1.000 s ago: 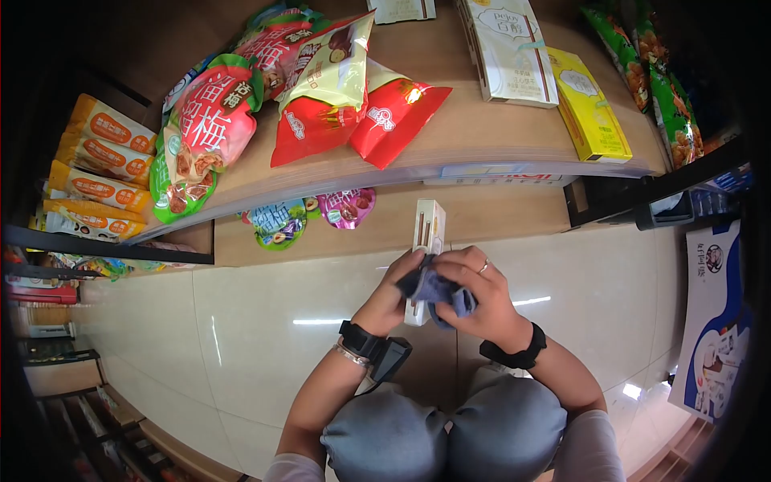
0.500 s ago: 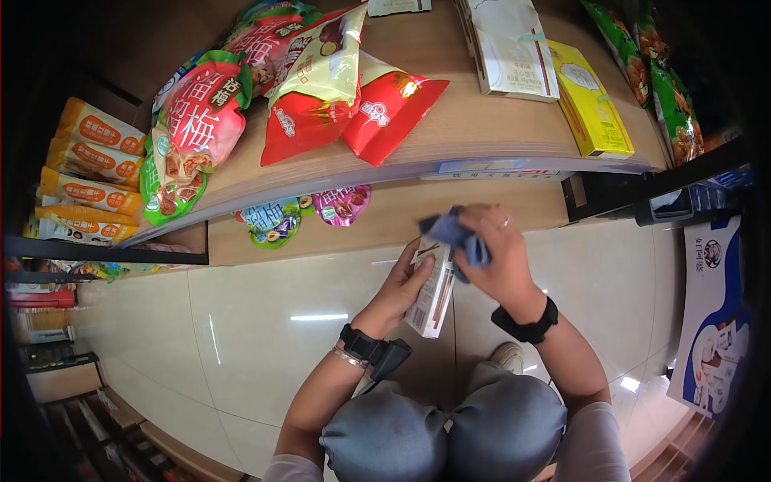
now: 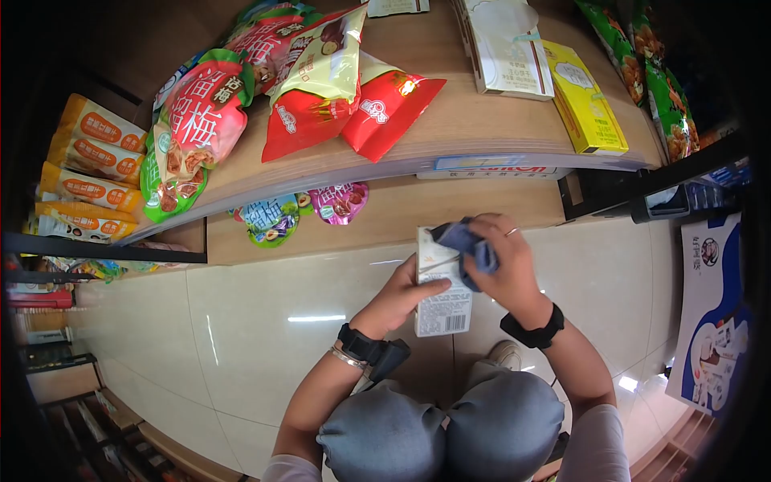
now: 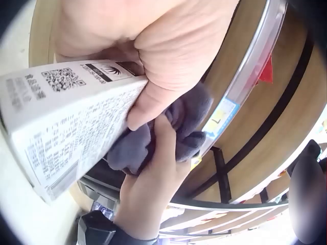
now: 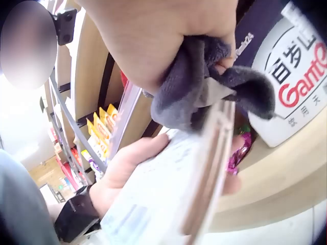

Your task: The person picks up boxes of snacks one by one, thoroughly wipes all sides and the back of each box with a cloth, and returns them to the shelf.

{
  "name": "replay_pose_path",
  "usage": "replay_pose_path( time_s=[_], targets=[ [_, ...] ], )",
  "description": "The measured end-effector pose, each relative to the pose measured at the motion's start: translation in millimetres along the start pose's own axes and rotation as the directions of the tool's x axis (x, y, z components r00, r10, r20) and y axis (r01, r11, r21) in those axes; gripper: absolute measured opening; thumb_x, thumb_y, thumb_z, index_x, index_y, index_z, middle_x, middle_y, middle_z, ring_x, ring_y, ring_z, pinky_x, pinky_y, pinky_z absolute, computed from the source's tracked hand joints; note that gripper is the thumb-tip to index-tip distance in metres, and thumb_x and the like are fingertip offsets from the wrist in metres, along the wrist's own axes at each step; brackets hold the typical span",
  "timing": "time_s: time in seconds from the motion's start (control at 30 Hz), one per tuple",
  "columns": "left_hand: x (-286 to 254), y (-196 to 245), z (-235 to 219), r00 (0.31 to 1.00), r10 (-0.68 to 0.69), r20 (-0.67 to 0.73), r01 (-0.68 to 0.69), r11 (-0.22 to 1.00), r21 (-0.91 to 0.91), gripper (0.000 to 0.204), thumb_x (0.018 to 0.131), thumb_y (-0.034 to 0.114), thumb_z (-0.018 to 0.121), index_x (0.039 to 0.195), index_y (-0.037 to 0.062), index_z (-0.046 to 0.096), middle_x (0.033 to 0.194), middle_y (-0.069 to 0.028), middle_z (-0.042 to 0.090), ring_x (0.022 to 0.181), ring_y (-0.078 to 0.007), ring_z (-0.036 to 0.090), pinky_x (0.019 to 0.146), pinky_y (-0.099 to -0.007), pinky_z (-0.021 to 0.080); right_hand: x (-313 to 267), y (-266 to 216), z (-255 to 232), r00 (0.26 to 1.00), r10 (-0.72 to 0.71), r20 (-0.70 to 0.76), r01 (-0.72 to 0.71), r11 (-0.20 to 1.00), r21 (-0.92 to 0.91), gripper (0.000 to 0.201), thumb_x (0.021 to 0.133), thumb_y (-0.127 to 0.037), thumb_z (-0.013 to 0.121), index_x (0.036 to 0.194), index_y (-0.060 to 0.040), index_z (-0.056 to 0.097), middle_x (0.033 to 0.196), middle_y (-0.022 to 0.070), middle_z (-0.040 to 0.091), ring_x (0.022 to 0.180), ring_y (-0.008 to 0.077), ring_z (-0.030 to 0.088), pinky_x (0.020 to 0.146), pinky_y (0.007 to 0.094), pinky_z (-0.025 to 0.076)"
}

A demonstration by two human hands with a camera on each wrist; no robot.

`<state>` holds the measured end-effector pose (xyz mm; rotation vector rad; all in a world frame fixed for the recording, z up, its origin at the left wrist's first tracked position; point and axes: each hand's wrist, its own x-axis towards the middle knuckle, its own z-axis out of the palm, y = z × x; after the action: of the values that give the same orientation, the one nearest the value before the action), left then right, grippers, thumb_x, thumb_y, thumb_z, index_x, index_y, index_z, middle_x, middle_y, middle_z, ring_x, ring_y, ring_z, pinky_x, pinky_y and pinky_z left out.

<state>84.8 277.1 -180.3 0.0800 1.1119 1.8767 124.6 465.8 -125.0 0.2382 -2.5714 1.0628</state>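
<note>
- Above the pale tiled floor, in front of a wooden shelf, a slim white cardboard box with small grey print and a barcode is held up off the floor.
- The left hand pinches this box at its side, thumb lying across the printed face.
- The right hand grips a crumpled grey-blue fabric cloth, which touches the box's upper end.
- On the box, the left wrist view shows a black square QR code on a face next to the fine print.
- Each wrist wears a black strap, the left one beside a silvery bracelet.
- Up on the shelf lie a red-and-cream glossy snack bag, a larger white carton and a yellow oblong box.
- Lower down, beneath the shelf's edge, a blue-and-green pouch rests beside a purple pouch.
</note>
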Motion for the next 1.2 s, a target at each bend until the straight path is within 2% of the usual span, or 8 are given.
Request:
replay_pose_path(
  time_s=[0.1, 0.27, 0.4, 0.53, 0.8, 0.93, 1.07, 1.2],
  targets=[
    [-1.9, -11.8, -0.7, 0.995, 0.097, -0.003, -0.097, 0.993, -0.066, 0.057, 0.084, 0.005, 0.068, 0.134, 0.0034, 0.04, 0.128, -0.0074, 0.052, 0.115, -0.0153, 0.053, 0.098, -0.031, 0.044, -4.7, -18.7, 19.0, 0.976, -0.177, 0.129, 0.16, 0.979, 0.126, 0.046, 0.06, 0.001, 0.07, 0.105, -0.0033, 0.061, 0.106, 0.0147, 0.06, 0.096, 0.0342, 0.058, 0.083, 0.0414, 0.05],
    [0.5, -5.5, -4.5, 0.997, 0.057, 0.048, -0.06, 0.996, 0.063, 0.067, 0.082, 0.007, 0.071, 0.139, 0.0054, 0.036, 0.131, -0.0057, 0.049, 0.12, -0.0157, 0.049, 0.101, -0.0314, 0.041, 11.5, -3.0, 22.7, 1.0, -0.017, -0.022, 0.015, 0.996, -0.092, 0.05, 0.059, -0.003, 0.074, 0.107, -0.0025, 0.06, 0.105, 0.0121, 0.058, 0.097, 0.0319, 0.057, 0.088, 0.0398, 0.048],
    [0.0, -9.2, -6.1, 0.997, 0.074, 0.019, -0.074, 0.997, 0.008, 0.066, 0.082, 0.002, 0.066, 0.14, 0.0058, 0.035, 0.129, -0.0045, 0.051, 0.119, -0.0155, 0.05, 0.102, -0.0323, 0.04, 2.4, -19.5, 30.3, 0.969, -0.209, 0.134, 0.184, 0.967, 0.175, 0.048, 0.059, 0.001, 0.07, 0.105, -0.0026, 0.061, 0.107, 0.0134, 0.059, 0.095, 0.0339, 0.057, 0.084, 0.0413, 0.048],
    [3.7, -4.2, -6.2, 1.0, 0.011, 0.001, -0.011, 0.999, -0.038, 0.059, 0.082, -0.001, 0.064, 0.135, 0.0059, 0.04, 0.125, -0.0047, 0.054, 0.116, -0.0153, 0.053, 0.1, -0.032, 0.042, 8.6, 6.5, 27.7, 0.995, 0.048, -0.084, -0.053, 0.997, -0.061, 0.05, 0.057, 0.0, 0.073, 0.106, -0.0032, 0.061, 0.104, 0.0123, 0.059, 0.096, 0.0331, 0.057, 0.086, 0.0416, 0.049],
    [2.8, -1.3, -11.5, 0.996, -0.06, 0.067, 0.064, 0.997, -0.052, 0.067, 0.083, 0.005, 0.067, 0.142, 0.0066, 0.034, 0.134, -0.0076, 0.049, 0.123, -0.0197, 0.05, 0.102, -0.0346, 0.042, -2.1, 11.9, 25.2, 0.988, 0.089, -0.125, -0.093, 0.995, -0.028, 0.044, 0.06, 0.001, 0.071, 0.103, -0.0031, 0.063, 0.101, 0.0134, 0.061, 0.094, 0.0348, 0.058, 0.083, 0.0416, 0.05],
    [1.7, 1.2, -11.9, 1.0, 0.006, 0.031, 0.002, 0.972, -0.236, 0.073, 0.078, -0.002, 0.063, 0.142, 0.0054, 0.031, 0.132, -0.0101, 0.05, 0.121, -0.0211, 0.051, 0.101, -0.0363, 0.043, -17.0, -13.0, 30.1, 0.987, -0.135, 0.093, 0.12, 0.982, 0.149, 0.042, 0.061, 0.002, 0.07, 0.102, -0.0019, 0.061, 0.106, 0.0153, 0.061, 0.094, 0.0347, 0.06, 0.082, 0.0398, 0.05],
    [-6.2, 11.5, -2.9, 0.998, -0.031, 0.046, 0.036, 0.992, -0.124, 0.062, 0.081, 0.0, 0.049, 0.141, 0.0037, 0.035, 0.134, -0.0133, 0.05, 0.123, -0.0262, 0.05, 0.106, -0.0401, 0.038, -2.8, 8.5, 25.6, 0.984, 0.103, -0.145, -0.111, 0.993, -0.05, 0.044, 0.061, -0.001, 0.072, 0.104, -0.0022, 0.062, 0.105, 0.0141, 0.061, 0.096, 0.0339, 0.058, 0.084, 0.0406, 0.049],
    [-2.3, 3.9, -18.7, 0.981, 0.085, 0.174, 0.032, 0.815, -0.579, 0.055, 0.091, 0.025, 0.043, 0.141, 0.0022, 0.037, 0.139, -0.0139, 0.046, 0.127, -0.0263, 0.047, 0.109, -0.0421, 0.033, -24.1, -16.0, 32.0, 0.996, -0.062, 0.066, 0.047, 0.976, 0.211, 0.047, 0.061, 0.0, 0.072, 0.107, -0.0026, 0.062, 0.107, 0.0145, 0.061, 0.097, 0.0337, 0.058, 0.084, 0.0411, 0.049]
  ],
)
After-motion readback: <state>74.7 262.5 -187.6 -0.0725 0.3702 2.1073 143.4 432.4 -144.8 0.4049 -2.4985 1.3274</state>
